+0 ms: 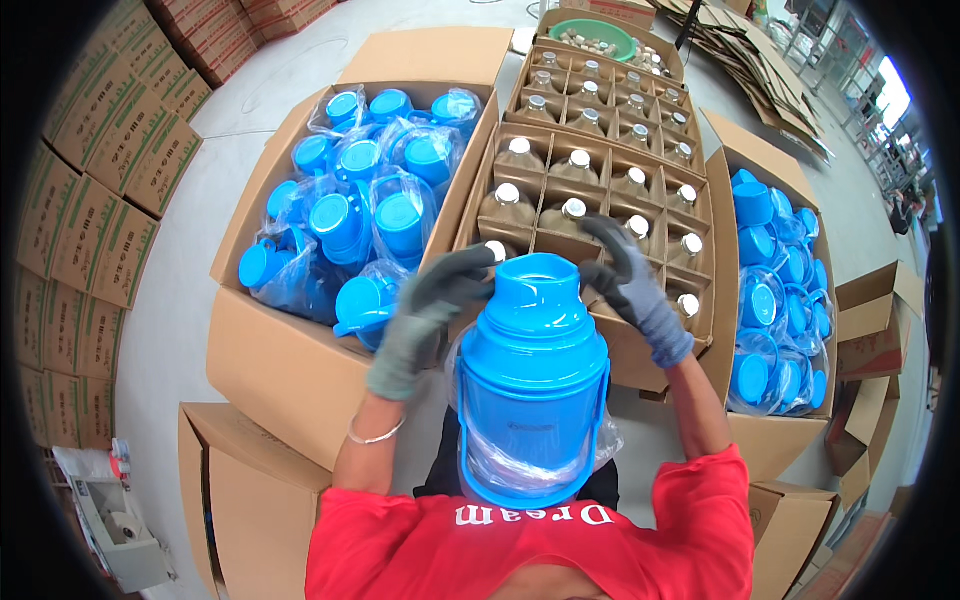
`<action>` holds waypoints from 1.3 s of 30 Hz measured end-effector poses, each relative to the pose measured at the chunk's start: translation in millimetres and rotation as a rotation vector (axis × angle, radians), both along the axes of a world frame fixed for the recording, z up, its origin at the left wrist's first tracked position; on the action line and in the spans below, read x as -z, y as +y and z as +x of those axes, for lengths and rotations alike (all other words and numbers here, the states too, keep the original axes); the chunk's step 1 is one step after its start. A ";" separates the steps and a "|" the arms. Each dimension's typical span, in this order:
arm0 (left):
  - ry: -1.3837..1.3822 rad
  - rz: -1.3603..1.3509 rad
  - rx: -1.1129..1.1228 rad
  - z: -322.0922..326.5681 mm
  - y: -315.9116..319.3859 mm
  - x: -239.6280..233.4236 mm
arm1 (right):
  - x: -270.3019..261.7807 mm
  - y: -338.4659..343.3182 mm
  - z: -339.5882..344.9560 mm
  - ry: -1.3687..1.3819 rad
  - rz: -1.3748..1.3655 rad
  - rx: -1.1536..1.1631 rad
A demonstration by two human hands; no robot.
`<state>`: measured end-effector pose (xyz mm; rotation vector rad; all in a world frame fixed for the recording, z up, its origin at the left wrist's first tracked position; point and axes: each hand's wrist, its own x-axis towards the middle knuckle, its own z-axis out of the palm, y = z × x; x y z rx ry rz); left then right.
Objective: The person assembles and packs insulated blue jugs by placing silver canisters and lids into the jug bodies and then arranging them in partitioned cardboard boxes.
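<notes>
A blue plastic vacuum flask (535, 352) stands upright before me, its neck open at the top and its handle hanging down the near side. Clear plastic film is bunched around its lower body. My left hand (439, 300), in a grey glove with dark fingers, is raised beside the flask's neck, fingers apart. On the other side of the neck, my right hand (626, 281), gloved likewise, has its fingers spread near the white-capped glass liners (574, 208). Neither hand visibly holds anything; both are slightly blurred.
Left stands a carton (289, 367) of bagged blue flasks (401, 217); a similar carton (780, 427) is at the right. Divided cartons of glass liners (589, 120) lie ahead, with a green basin (592, 39) behind. Stacked boxes (90, 232) line the left; flattened cardboard (750, 75) lies far right.
</notes>
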<state>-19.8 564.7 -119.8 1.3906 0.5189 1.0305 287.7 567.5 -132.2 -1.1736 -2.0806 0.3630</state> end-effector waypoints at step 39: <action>0.575 0.351 -0.374 11.4 30.6 -56.9 | -38.4 73.8 -91.3 0.219 0.009 -0.406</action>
